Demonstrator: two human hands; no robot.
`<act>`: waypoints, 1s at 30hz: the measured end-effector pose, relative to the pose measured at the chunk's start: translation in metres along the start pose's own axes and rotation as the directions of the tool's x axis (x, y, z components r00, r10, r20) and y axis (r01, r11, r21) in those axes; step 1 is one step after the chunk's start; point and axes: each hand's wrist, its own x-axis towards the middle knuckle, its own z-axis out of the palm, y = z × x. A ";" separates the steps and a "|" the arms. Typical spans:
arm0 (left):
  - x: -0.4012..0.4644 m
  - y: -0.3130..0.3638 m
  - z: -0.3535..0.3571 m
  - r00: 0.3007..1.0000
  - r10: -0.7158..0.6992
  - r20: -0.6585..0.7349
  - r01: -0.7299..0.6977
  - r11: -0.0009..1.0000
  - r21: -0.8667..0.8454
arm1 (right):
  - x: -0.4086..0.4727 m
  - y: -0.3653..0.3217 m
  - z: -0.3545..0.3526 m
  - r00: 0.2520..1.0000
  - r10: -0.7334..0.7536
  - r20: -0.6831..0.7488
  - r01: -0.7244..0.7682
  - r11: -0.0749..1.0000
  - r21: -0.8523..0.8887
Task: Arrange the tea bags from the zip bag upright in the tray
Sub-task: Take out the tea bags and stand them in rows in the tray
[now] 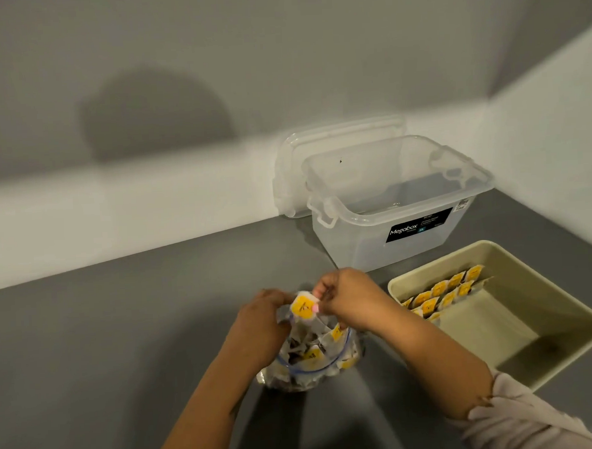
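Your right hand (346,299) pinches one tea bag (304,308) above the open zip bag (315,357), your left hand (261,315) grips the bag's rim, and the tray (566,299) at right holds upright rows (442,294).

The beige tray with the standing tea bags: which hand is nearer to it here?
Right. The right hand is above the zip bag, pinching a tea bag, just left of the tray. The left hand grips the zip bag's far side, farther from the tray.
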 end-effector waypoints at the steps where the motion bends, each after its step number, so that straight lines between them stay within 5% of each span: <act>1: 0.001 0.000 0.000 0.997 -0.001 -0.077 -0.003 0.998 -0.056 | 0.000 -0.001 -0.002 1.000 0.016 -0.021 -0.013 0.990 0.139; 5: 0.002 0.009 -0.008 0.966 -0.092 -0.240 -0.003 0.929 -0.370 | -0.002 -0.006 -0.002 0.996 0.050 -0.067 -0.010 0.869 0.495; 8: -0.005 0.014 -0.012 0.986 -0.161 -0.042 0.077 0.669 -0.739 | -0.003 -0.011 0.001 0.993 0.089 -0.083 -0.020 0.792 0.610; 10: -0.008 0.013 -0.015 0.984 -0.174 0.046 0.136 0.549 -0.824 | -0.004 -0.013 0.003 0.990 0.116 -0.082 -0.033 0.748 0.663; 17: -0.009 0.002 -0.014 0.980 -0.199 0.000 0.141 0.695 -0.705 | -0.006 -0.014 0.016 0.993 0.102 -0.050 -0.044 0.752 0.658; 19: -0.009 -0.002 -0.017 0.976 -0.213 -0.050 0.129 0.743 -0.657 | -0.003 -0.007 0.020 0.987 0.124 -0.104 -0.056 0.867 0.495; 21: -0.008 -0.005 -0.019 0.971 -0.227 -0.074 0.131 0.767 -0.628 | -0.003 -0.002 0.025 0.986 0.075 -0.151 -0.073 0.997 0.017; 24: -0.007 -0.006 -0.017 0.975 -0.217 -0.056 0.141 0.788 -0.600 | -0.008 -0.004 0.041 0.998 -0.037 -0.055 -0.005 0.779 -0.628; 30: -0.009 -0.004 -0.008 0.977 -0.208 -0.035 0.157 0.828 -0.539 | -0.001 -0.001 0.067 0.997 0.056 0.060 0.023 0.515 -0.857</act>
